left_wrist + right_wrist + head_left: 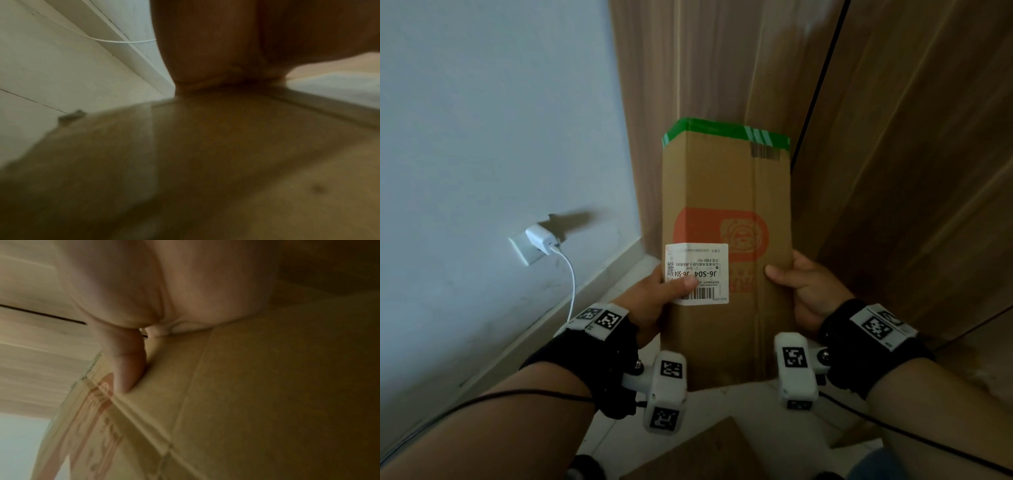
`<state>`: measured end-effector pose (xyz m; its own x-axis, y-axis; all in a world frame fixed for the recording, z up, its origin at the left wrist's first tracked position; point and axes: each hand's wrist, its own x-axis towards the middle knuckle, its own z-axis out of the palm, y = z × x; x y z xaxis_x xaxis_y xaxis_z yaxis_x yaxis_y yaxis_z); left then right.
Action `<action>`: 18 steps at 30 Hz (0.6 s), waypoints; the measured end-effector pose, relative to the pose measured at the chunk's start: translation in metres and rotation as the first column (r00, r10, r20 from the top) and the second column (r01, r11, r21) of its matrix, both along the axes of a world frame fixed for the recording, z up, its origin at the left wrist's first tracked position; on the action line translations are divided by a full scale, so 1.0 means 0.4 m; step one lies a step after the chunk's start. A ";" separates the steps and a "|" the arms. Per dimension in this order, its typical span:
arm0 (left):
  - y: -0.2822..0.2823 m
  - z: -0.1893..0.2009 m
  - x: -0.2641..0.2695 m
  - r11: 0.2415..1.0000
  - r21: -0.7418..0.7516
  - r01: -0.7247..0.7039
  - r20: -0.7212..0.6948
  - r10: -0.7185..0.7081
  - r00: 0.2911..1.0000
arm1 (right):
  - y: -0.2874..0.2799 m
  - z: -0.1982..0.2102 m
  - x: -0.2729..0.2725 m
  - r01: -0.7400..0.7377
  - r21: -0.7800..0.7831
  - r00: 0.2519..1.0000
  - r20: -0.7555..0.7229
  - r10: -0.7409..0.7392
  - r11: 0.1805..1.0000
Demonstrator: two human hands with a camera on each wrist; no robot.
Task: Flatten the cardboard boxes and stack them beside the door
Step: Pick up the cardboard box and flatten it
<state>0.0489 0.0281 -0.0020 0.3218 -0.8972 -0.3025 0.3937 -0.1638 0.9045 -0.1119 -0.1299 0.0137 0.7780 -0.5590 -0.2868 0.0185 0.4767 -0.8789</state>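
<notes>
Both hands grip one flattened cardboard box [726, 246] in the head view: my left hand [654, 301] clamps its left edge with the thumb lying over the white shipping label [697, 274], and my right hand [808, 287] clamps the right edge, thumb on the front face and fingers curled out of sight behind. I hold the box between them with its long axis running away from me, the green-taped end [726, 132] far, toward the wooden door [893, 137] and the brown panel just left of its dark gap. Its near end sits between my two wrist cameras. I judge the next move turns on that far end: it points at the strip of floor at the foot of the door, so the box has to travel forward and down along its own length, both hands equally near. Whether the far end already touches the door or floor I cannot tell. On the left wall a white charger [541, 238] hangs in a socket with its cable [571, 274] trailing down. Another piece of cardboard [698, 452] lies on the floor near me, cut off by the frame.

From the left wrist, everything is blurred: my palm presses against brown cardboard [205, 162], with pale floor tiles [51, 73] and the white cable [115, 40] beyond.

From the right wrist, my thumb [127, 366] presses onto the box's printed face [226, 402], red logo smeared beside it, wood grain behind; the fingers are hidden
</notes>
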 end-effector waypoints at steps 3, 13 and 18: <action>-0.002 -0.013 0.009 0.997 0.044 -0.069 0.029 0.068 0.997 | -0.002 -0.006 0.011 -0.012 -0.032 0.999 -0.051 0.010 0.999; -0.018 -0.048 0.028 0.961 0.084 -0.263 0.135 0.251 0.959 | -0.037 -0.026 -0.002 -0.056 0.126 0.998 0.032 0.053 0.990; -0.018 -0.050 0.017 0.992 0.037 -0.122 0.053 0.120 0.991 | -0.056 -0.044 -0.014 -0.148 0.208 0.985 0.117 0.126 0.967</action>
<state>0.0558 0.0207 -0.0220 0.4434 -0.8379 -0.3183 0.3669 -0.1543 0.9174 -0.1177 -0.1524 -0.0041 0.8742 -0.3787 -0.3038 0.0239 0.6586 -0.7521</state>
